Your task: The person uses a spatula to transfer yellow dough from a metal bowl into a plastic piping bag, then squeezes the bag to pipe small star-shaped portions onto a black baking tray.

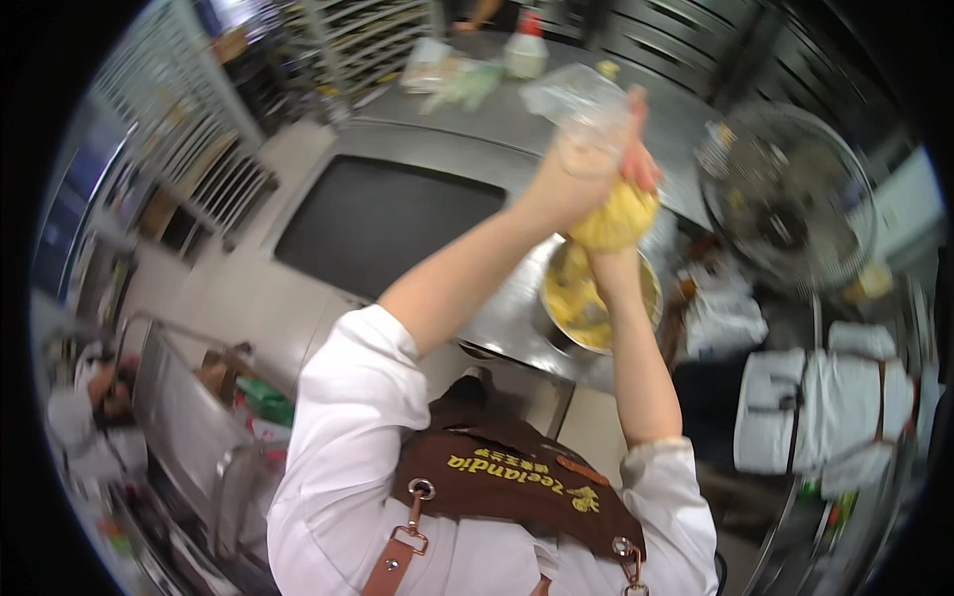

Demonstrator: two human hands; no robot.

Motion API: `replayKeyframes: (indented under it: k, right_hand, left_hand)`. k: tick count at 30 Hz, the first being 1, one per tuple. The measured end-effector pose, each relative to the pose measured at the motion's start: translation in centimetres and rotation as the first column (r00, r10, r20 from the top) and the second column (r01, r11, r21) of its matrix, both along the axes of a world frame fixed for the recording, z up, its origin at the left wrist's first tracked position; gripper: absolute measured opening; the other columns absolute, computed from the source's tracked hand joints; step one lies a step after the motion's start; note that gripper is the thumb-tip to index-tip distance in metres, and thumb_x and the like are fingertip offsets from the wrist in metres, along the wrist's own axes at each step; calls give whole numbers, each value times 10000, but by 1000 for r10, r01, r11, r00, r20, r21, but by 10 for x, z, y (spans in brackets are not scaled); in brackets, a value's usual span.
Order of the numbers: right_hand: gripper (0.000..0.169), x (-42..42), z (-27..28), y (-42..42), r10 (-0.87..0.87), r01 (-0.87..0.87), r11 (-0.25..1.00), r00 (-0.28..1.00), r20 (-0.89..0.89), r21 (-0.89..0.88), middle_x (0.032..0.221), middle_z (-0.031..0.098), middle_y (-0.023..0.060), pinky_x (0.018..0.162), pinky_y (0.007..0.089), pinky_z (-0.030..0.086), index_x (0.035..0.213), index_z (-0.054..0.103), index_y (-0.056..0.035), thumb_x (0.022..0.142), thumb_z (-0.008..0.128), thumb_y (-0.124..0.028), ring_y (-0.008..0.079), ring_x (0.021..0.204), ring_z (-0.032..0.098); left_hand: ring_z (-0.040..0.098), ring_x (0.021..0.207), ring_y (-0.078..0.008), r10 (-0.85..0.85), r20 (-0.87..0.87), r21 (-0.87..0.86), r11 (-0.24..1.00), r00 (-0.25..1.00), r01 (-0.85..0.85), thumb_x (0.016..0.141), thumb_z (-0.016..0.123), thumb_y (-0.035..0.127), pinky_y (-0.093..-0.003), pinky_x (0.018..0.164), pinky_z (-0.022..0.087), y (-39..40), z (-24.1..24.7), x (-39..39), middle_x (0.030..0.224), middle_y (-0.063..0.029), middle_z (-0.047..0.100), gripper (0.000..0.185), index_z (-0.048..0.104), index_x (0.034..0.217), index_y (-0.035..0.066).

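A clear plastic bag, likely a piping bag [617,214], bulges with a yellow filling above a metal bowl. My left hand [585,160] grips it near the neck, and loose clear plastic flares beyond the fingers. Behind the filled part is my right hand [642,167], its reddish fingers showing past the bag, its palm hidden. Motion blurs both hands. The round metal bowl [548,298] below holds more of the yellow mixture, with what looks like a utensil in it. To the left, a dark baking tray [387,223] lies on the steel worktable [507,320].
A white bottle with a red top [526,56] and translucent gloves [466,86] are at the table's far side. A large fan [786,201] stands right. Metal racks [373,45] stand beyond. Co-workers [827,410] are at right, far left and top; a steel cart [186,417] is left.
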State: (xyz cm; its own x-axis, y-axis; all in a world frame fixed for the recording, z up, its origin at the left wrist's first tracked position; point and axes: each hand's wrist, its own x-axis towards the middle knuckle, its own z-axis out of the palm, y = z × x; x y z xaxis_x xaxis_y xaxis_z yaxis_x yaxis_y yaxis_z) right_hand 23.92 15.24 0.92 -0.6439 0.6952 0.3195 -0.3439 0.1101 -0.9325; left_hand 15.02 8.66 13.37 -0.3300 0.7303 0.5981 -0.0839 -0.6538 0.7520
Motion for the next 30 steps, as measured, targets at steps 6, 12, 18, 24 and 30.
replayKeyframes:
  k: [6, 12, 18, 24, 30]
  right_hand:
    - [712, -53, -43, -78, 67, -147, 877, 980, 188, 458, 1360, 495, 112, 1029, 389, 432, 1391, 405, -25, 793, 775, -135, 253, 1249, 502]
    - [413, -199, -100, -152, 602, -594, 743, 795, 81, 307, 1024, 581, 109, 960, 377, 465, 1184, 490, 19, 868, 675, -174, 219, 978, 570]
    - [160, -307, -89, -255, 80, -146, 894, 982, 172, 422, 714, 579, 28, 667, 295, 462, 881, 550, -75, 886, 705, -111, 138, 686, 557]
    - [243, -365, -60, -242, -223, 138, 937, 943, 247, 321, 658, 555, 3, 668, 315, 469, 759, 526, -80, 900, 700, -175, 131, 621, 546]
    - [205, -429, -57, -194, -411, 437, 846, 899, -150, 306, 673, 619, 40, 823, 330, 503, 747, 589, -39, 923, 624, -139, 160, 714, 630]
  left_hand:
    - [556, 577, -121, 169, -56, 9, 986, 984, -169, 983, 544, 138, -286, 568, 477, -114, -24, -57, 641, -35, 554, 129, 596, 964, 22]
    - [582, 706, -169, 452, -722, 64, 797, 524, -600, 896, 591, 234, -317, 683, 468, -211, -61, -142, 736, -49, 590, 172, 623, 954, 75]
    - [609, 835, -216, 298, -902, 63, 807, 312, -587, 808, 638, 330, -348, 798, 459, -249, -87, -242, 831, -63, 626, 243, 650, 944, 129]
    - [568, 904, -321, 286, -622, 135, 956, 729, -260, 736, 675, 438, -416, 833, 434, -235, -82, -314, 898, -135, 616, 433, 644, 928, 51]
    - [571, 922, -320, 166, -497, 188, 979, 851, -82, 729, 682, 407, -419, 855, 433, -196, -68, -365, 915, -123, 626, 447, 643, 955, 24]
